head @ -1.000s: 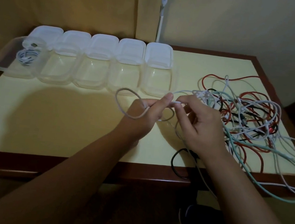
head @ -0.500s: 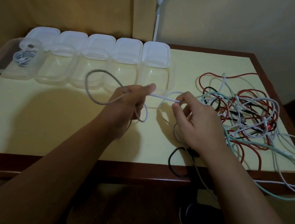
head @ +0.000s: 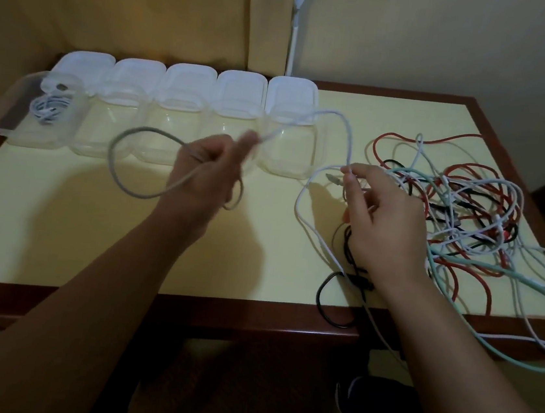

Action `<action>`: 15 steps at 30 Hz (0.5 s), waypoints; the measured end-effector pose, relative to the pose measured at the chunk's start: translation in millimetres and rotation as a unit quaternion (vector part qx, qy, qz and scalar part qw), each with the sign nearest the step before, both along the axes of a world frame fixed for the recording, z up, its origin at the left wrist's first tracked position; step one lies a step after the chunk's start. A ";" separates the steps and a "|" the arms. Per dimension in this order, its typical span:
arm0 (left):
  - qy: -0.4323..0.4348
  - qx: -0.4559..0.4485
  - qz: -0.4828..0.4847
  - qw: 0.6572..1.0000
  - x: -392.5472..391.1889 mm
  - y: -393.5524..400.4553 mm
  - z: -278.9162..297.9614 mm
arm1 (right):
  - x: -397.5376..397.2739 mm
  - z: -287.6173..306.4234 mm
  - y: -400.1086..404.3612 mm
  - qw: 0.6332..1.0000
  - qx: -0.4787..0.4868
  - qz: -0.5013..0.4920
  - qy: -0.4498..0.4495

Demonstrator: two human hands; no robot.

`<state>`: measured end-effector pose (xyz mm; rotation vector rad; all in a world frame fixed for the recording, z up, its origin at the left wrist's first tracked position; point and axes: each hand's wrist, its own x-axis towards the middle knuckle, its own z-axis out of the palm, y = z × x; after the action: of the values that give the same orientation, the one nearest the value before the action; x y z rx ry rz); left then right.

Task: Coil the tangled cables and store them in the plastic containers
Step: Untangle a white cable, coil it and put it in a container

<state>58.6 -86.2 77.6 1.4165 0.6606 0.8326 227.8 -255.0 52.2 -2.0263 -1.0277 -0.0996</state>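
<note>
Coiling white cable (head: 348,137): left hand (head: 211,168) grips loops, right hand (head: 381,218) pinches feed; risk: snag drags tangle (head: 460,210) off counter (head: 57,232).

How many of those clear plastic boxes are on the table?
5, in one row along the table's far left edge; the leftmost container holds a coiled cable, the other four look empty.

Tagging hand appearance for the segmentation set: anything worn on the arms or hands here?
Nothing visible. The left hand and right hand are bare, without gloves, rings or a watch. Both forearms are uncovered up to the frame edge, so no sleeve shows. The left hand is motion-blurred.
</note>
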 end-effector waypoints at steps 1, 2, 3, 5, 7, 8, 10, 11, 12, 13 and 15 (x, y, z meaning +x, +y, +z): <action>-0.002 0.015 -0.038 0.999 5.3 -9.7 -2.4 | -1.8 -0.3 -0.2 1.000 0.008 0.003 -0.001; -0.007 0.032 -0.075 0.997 10.5 -19.7 -5.8 | -2.8 -1.3 0.0 1.000 0.009 0.007 -0.006; -0.003 0.056 -0.100 0.993 15.7 -29.6 -8.8 | -3.7 -2.2 0.6 1.000 0.006 0.011 -0.014; 0.039 0.112 -0.114 0.986 24.4 -46.4 -12.1 | -5.6 -5.2 1.3 0.999 0.001 0.024 -0.032; 0.064 0.140 -0.118 0.981 29.7 -56.9 -14.0 | -8.5 -6.9 0.7 0.998 -0.003 0.044 -0.041; 0.056 0.142 -0.117 0.981 31.5 -60.8 -13.9 | -9.7 -7.0 -0.1 0.997 -0.010 0.050 -0.052; 0.044 0.158 -0.096 0.982 33.8 -65.4 -13.4 | -11.3 -7.2 -1.6 0.995 -0.026 0.059 -0.078; 0.045 0.166 -0.083 0.982 34.4 -66.5 -14.4 | -11.7 -7.1 -2.2 0.994 -0.028 0.061 -0.087; 0.050 0.173 -0.077 0.981 34.4 -67.0 -13.9 | -12.0 -7.3 -2.3 0.993 -0.029 0.062 -0.095; 0.057 0.175 -0.074 0.980 34.6 -67.1 -12.6 | -12.9 -7.4 -1.9 0.992 -0.031 0.065 -0.103; 0.067 0.164 -0.056 0.983 34.6 -64.7 -9.9 | -16.5 -6.6 0.2 0.992 -0.037 0.070 -0.100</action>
<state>93.2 -150.9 67.7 1.8047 0.5558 0.7858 211.2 -254.8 45.6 -2.0337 -1.3135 -0.1950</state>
